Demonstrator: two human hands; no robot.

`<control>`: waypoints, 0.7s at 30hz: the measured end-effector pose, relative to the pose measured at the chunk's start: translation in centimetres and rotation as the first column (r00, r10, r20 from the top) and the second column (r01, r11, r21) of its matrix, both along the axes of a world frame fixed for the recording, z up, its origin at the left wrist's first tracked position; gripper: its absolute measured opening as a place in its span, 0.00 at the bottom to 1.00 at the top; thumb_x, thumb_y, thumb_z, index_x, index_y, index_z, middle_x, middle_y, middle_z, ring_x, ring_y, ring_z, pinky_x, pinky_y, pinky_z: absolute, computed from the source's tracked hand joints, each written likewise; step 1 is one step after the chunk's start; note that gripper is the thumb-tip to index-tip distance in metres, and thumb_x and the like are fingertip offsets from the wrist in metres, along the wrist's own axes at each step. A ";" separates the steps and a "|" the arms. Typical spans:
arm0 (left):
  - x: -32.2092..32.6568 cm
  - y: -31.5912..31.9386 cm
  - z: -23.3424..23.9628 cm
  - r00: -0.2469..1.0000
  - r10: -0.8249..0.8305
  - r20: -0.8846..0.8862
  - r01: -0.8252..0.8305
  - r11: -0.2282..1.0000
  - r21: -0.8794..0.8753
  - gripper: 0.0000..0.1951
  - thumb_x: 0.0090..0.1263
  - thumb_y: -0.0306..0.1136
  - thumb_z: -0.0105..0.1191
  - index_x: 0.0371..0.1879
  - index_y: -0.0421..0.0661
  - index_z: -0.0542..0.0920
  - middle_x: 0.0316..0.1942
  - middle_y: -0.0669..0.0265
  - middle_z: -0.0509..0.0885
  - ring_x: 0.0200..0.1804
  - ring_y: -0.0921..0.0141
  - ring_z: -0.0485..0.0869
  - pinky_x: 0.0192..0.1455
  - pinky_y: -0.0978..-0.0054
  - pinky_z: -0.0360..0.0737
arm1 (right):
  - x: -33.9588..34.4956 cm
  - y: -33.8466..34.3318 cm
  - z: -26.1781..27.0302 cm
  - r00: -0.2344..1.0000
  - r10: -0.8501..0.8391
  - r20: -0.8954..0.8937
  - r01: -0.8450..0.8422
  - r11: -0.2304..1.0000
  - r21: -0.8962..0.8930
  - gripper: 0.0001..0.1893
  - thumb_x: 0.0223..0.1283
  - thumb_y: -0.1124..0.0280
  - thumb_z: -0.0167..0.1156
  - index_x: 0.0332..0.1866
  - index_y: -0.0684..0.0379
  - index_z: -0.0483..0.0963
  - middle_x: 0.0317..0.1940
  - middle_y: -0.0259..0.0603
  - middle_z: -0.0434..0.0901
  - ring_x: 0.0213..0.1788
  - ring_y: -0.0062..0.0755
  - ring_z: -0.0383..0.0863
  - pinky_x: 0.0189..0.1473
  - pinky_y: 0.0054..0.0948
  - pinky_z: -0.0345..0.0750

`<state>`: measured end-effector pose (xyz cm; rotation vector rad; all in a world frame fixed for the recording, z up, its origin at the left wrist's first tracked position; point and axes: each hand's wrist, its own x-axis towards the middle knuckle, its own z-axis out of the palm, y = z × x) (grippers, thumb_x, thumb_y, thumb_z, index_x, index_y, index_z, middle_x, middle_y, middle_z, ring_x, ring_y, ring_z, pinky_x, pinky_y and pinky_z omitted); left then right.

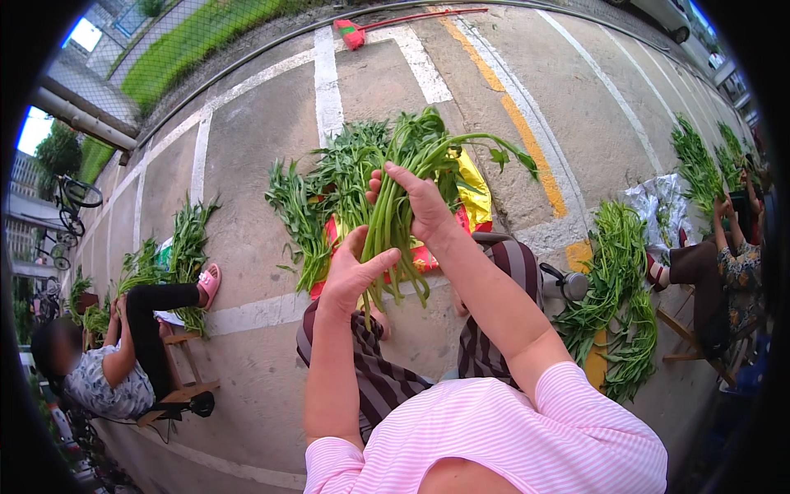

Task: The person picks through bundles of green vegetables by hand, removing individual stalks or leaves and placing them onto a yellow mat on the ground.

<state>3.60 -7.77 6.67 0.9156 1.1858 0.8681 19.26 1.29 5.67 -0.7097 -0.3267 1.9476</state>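
A bunch of long-stemmed leafy greens [390, 216], which look like water spinach, is held up in front of my knees. My right hand [424, 202] grips it around the upper stems, with fingertips showing on the far side. Lower down, my left hand [352, 272] cups the stem ends, its thumb lying across them; part of its grip is hidden. The leafy tops point away from me, and one long stem droops to the right. Beneath, a pile of the same greens [345, 160] rests on a red and yellow plastic sack [475, 191] on the concrete.
More greens [608, 296] lie on the ground to my right, near a metal flask [571, 286]. At left a seated person [114, 376] handles greens; another [734, 265] sits at far right beside a silver sheet [660, 200]. A red long-handled dustpan [350, 34] lies ahead.
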 end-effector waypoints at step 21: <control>-0.5 3.1 -1.6 0.995 0.008 0.100 0.003 0.994 -0.112 0.16 0.61 0.22 0.60 0.49 0.38 0.77 0.36 0.59 0.86 0.34 0.66 0.88 0.38 0.69 0.87 | 1.8 0.8 0.3 0.732 0.374 0.569 -0.441 0.897 -0.022 0.29 0.59 0.44 0.69 0.53 0.58 0.77 0.47 0.41 0.82 0.42 0.28 0.82 0.49 0.36 0.81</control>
